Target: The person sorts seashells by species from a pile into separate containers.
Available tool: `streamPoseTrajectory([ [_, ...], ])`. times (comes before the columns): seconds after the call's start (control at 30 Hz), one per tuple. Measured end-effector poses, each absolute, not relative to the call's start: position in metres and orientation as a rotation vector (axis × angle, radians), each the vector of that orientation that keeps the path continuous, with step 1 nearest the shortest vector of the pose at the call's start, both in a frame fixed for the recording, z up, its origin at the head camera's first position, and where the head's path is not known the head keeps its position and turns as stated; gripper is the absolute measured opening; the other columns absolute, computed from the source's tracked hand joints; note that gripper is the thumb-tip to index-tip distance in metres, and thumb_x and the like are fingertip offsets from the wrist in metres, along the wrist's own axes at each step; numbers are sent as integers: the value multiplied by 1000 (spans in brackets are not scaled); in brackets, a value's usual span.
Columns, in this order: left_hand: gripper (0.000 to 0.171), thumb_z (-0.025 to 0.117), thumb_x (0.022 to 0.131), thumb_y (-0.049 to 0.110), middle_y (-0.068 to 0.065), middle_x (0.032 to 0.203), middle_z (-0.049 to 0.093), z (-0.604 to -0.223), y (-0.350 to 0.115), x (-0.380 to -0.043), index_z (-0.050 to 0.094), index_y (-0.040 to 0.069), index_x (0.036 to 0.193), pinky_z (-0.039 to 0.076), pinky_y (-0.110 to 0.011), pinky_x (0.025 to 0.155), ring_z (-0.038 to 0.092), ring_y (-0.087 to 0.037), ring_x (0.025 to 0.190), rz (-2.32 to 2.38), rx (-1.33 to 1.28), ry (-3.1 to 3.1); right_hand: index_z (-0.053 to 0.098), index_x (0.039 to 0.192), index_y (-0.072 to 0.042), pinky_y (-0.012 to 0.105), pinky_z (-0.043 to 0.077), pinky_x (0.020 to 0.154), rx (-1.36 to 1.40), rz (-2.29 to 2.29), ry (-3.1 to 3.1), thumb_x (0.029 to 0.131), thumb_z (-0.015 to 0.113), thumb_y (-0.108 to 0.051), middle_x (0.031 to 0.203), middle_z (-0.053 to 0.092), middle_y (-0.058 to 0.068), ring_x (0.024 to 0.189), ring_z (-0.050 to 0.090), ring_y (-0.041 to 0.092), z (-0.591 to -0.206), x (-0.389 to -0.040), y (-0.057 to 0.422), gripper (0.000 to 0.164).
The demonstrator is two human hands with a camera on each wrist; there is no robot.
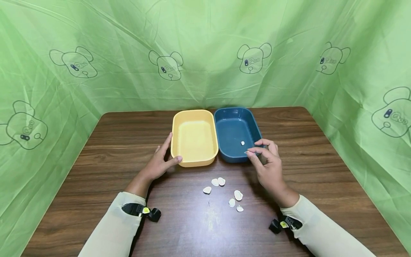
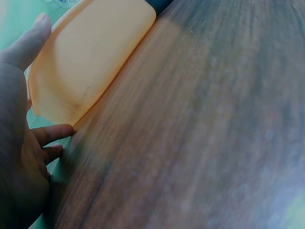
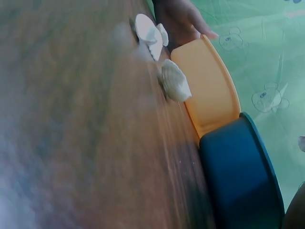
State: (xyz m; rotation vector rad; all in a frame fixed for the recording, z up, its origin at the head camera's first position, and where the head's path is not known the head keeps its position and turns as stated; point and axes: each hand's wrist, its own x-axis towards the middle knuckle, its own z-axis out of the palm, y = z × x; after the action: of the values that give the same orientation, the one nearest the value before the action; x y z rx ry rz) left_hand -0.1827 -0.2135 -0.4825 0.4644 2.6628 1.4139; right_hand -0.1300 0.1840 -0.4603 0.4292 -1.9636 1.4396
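My right hand (image 1: 269, 171) pinches a small white shell (image 1: 247, 152) between thumb and forefinger, over the front right rim of the blue bin (image 1: 232, 132). Inside that bin, toward its front, lies another small white shell (image 1: 242, 143). At the yellow bin (image 1: 194, 163), my left hand (image 1: 156, 165) has its fingers spread along the left side, with the thumb at the front left corner. No thing lies in the yellow bin. Several white shells (image 1: 238, 195) are scattered on the table before the bins; one ribbed shell (image 3: 175, 81) shows large in the right wrist view.
Both bins stand side by side near the back edge of the dark wooden table (image 1: 128, 139). A green curtain (image 1: 205, 85) with bear-head drawings hangs behind and along both sides.
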Motion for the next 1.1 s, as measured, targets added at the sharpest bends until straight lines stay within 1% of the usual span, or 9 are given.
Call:
streamPoseTrajectory([
  [0.13, 104, 74, 102, 44, -8, 184, 19, -483, -214, -183, 4, 33, 178, -5, -69, 136, 10, -43, 171, 1411, 457, 2666, 82, 100, 6, 20, 36, 110, 386, 1414, -1969, 86, 81, 18, 121, 63, 30, 124, 48, 22, -462, -135, 189, 19],
  [0.37, 104, 74, 102, 44, -8, 184, 18, -483, -214, -184, 5, 29, 178, -5, -68, 136, 11, -43, 171, 1403, 451, 2663, 82, 100, 6, 18, 33, 106, 330, 1374, -2001, 87, 80, 16, 122, 63, 31, 121, 48, 31, -465, -141, 194, 17],
  [0.5, 104, 74, 102, 46, -8, 184, 18, -481, -213, -183, 4, 31, 178, -6, -68, 136, 8, -44, 171, 1401, 442, 2656, 82, 101, 5, 20, 30, 103, 286, 1368, -2022, 90, 80, 12, 125, 64, 31, 121, 47, 27, -466, -143, 197, 14],
  [0.6, 104, 73, 102, 46, -8, 184, 18, -481, -213, -182, 3, 34, 178, -6, -67, 136, 8, -44, 171, 1402, 442, 2654, 81, 106, 5, 21, 29, 101, 256, 1376, -2038, 91, 79, 12, 127, 63, 32, 121, 46, 24, -466, -145, 199, 17],
  [0.73, 103, 73, 102, 46, -8, 184, 18, -481, -214, -183, 3, 37, 177, -6, -67, 137, 8, -44, 171, 1398, 443, 2658, 81, 112, 5, 23, 28, 102, 241, 1396, -2048, 92, 78, 11, 130, 62, 34, 123, 46, 29, -465, -145, 199, 21],
  [0.87, 104, 73, 102, 47, -8, 184, 18, -482, -214, -183, 3, 36, 177, -6, -67, 136, 7, -46, 171, 1397, 437, 2655, 80, 108, 6, 22, 28, 105, 241, 1422, -2038, 93, 77, 11, 130, 63, 33, 126, 48, 34, -463, -144, 199, 16],
  [0.93, 104, 74, 102, 46, -9, 184, 19, -482, -214, -183, 4, 33, 178, -6, -67, 136, 7, -46, 171, 1400, 440, 2653, 80, 107, 7, 22, 31, 104, 233, 1438, -2031, 94, 76, 11, 129, 64, 31, 127, 49, 31, -462, -143, 200, 14],
  [1.03, 105, 74, 102, 46, -10, 184, 20, -483, -214, -183, 5, 28, 178, -6, -68, 136, 7, -46, 171, 1401, 448, 2658, 79, 108, 7, 24, 37, 96, 214, 1466, -2025, 96, 76, 9, 129, 62, 25, 127, 50, 21, -459, -140, 200, 13],
  [1.1, 105, 74, 102, 46, -10, 184, 20, -483, -214, -183, 5, 28, 178, -6, -68, 136, 8, -46, 171, 1402, 451, 2664, 79, 109, 7, 22, 41, 88, 211, 1500, -2015, 96, 75, 9, 130, 60, 19, 120, 53, 14, -456, -137, 199, 14],
])
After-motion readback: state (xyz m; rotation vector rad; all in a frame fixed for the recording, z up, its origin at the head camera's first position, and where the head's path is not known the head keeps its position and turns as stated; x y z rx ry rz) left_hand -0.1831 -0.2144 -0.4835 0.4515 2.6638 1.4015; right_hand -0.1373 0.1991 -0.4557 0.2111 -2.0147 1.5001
